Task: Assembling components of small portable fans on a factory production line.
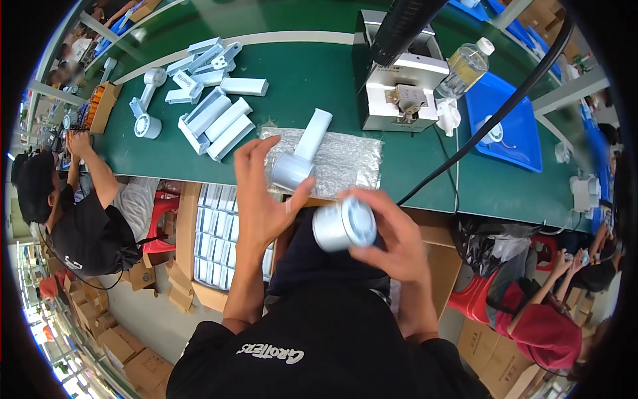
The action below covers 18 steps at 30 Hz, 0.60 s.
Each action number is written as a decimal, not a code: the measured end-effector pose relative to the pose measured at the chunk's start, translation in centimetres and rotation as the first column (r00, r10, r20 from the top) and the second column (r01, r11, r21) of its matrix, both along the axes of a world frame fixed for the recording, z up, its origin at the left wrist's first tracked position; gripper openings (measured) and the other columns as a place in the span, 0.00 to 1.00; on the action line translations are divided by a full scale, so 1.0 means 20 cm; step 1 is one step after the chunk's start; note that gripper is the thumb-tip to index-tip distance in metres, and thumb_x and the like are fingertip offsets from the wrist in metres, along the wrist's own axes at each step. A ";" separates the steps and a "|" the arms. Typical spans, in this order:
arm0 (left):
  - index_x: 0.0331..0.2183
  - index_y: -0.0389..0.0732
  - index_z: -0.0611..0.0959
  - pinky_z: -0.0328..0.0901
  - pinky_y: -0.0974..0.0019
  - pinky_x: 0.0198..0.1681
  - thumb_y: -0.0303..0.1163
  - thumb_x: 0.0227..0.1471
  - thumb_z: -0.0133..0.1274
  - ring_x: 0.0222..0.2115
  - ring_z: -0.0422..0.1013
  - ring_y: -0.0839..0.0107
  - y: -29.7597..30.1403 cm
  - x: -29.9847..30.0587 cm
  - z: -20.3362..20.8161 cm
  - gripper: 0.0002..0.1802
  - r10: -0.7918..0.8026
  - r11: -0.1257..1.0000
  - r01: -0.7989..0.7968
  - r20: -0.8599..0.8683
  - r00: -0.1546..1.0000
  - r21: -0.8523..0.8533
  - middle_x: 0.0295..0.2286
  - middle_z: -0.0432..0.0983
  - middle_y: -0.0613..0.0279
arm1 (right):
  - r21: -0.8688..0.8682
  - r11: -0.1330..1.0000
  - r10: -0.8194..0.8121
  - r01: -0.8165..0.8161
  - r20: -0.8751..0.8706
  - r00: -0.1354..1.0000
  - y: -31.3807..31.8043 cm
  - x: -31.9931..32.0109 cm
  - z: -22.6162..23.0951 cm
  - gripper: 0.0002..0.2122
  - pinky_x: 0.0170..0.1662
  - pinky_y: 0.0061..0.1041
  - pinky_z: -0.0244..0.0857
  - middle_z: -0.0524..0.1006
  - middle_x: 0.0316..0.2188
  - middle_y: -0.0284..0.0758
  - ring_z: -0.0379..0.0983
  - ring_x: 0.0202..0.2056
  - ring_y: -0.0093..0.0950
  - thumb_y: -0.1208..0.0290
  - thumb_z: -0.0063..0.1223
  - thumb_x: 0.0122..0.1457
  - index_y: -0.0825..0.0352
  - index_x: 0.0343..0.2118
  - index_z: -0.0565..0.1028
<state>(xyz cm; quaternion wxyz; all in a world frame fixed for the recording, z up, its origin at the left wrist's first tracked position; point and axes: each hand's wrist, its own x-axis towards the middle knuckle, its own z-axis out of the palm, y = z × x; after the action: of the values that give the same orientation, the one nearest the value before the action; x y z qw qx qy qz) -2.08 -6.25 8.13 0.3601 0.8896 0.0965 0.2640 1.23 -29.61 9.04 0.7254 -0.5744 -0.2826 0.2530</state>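
Observation:
My right hand (397, 243) grips a short round pale-blue housing (334, 227), tilted and slightly blurred, in front of the bench edge. My left hand (260, 196) is open, thumb and fingers spread, with nothing in it. Just beyond its thumb, a pale-blue part with a round head and a flat handle (313, 135) lies on a sheet of bubble wrap (355, 159). From this view I cannot tell whether the left fingertips touch that part.
Loose pale-blue handle shells (222, 120) are heaped at the back left, beside two joined parts (147, 125). A black-and-white machine (399, 100), a bottle (465, 70) and a blue tray (508, 133) stand right. A black cable (485, 126) crosses there. Below left sits a carton of parts (216, 233).

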 end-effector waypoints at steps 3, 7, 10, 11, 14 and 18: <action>0.56 0.38 0.73 0.66 0.52 0.53 0.33 0.42 0.70 0.51 0.69 0.45 -0.01 0.01 -0.09 0.39 -0.058 0.998 0.057 -0.233 0.971 -0.012 0.48 0.71 0.47 | 0.024 0.918 -0.396 0.396 0.009 0.918 0.14 0.03 -0.19 0.33 0.66 0.34 0.59 0.64 0.63 0.40 0.63 0.64 0.33 0.84 0.58 0.56 0.69 0.66 0.62; 0.56 0.39 0.73 0.66 0.53 0.53 0.26 0.42 0.69 0.48 0.72 0.47 -0.01 -0.02 -0.11 0.38 -0.061 0.988 0.042 -0.131 0.990 -0.146 0.47 0.74 0.49 | -0.100 0.671 -0.598 0.735 0.513 0.616 0.04 0.16 -0.29 0.30 0.66 0.33 0.57 0.63 0.62 0.40 0.62 0.64 0.33 0.84 0.55 0.59 0.70 0.65 0.62; 0.55 0.39 0.74 0.65 0.57 0.57 0.22 0.42 0.67 0.51 0.73 0.53 0.01 -0.01 -0.15 0.37 -0.071 0.986 0.078 0.053 0.996 -0.148 0.47 0.76 0.50 | -0.141 0.552 -0.609 0.822 0.605 0.513 -0.11 0.21 -0.27 0.29 0.66 0.32 0.57 0.65 0.61 0.40 0.64 0.62 0.34 0.85 0.55 0.58 0.69 0.64 0.64; 0.55 0.39 0.74 0.65 0.57 0.57 0.22 0.42 0.67 0.51 0.73 0.53 0.01 -0.01 -0.16 0.37 -0.065 0.986 0.072 0.052 0.997 -0.151 0.47 0.76 0.50 | -0.162 0.559 -0.622 0.813 0.567 0.541 -0.13 0.22 -0.27 0.29 0.66 0.33 0.57 0.67 0.60 0.40 0.65 0.61 0.34 0.84 0.55 0.58 0.70 0.64 0.65; 0.54 0.39 0.75 0.64 0.57 0.60 0.17 0.38 0.65 0.54 0.72 0.53 0.04 -0.01 -0.18 0.37 -0.117 0.984 0.130 0.105 0.988 -0.119 0.48 0.76 0.51 | -0.262 0.563 -0.502 0.784 0.645 0.576 -0.16 0.24 -0.26 0.29 0.65 0.34 0.56 0.68 0.60 0.42 0.65 0.61 0.37 0.82 0.55 0.58 0.70 0.64 0.65; 0.49 0.42 0.80 0.64 0.50 0.61 0.12 0.35 0.62 0.57 0.68 0.47 0.04 -0.05 -0.21 0.34 -0.195 0.978 0.176 0.198 0.960 0.110 0.53 0.72 0.51 | -0.008 0.444 -0.485 0.896 0.838 0.248 -0.08 0.21 -0.21 0.29 0.64 0.42 0.56 0.68 0.59 0.51 0.65 0.60 0.45 0.81 0.57 0.55 0.72 0.62 0.67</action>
<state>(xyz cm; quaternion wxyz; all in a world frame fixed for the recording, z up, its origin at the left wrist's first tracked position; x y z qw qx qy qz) -3.13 -5.36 3.99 0.3505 0.8777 -0.0379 0.3247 5.37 -31.12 4.85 0.3992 -0.8467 -0.1744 -0.3055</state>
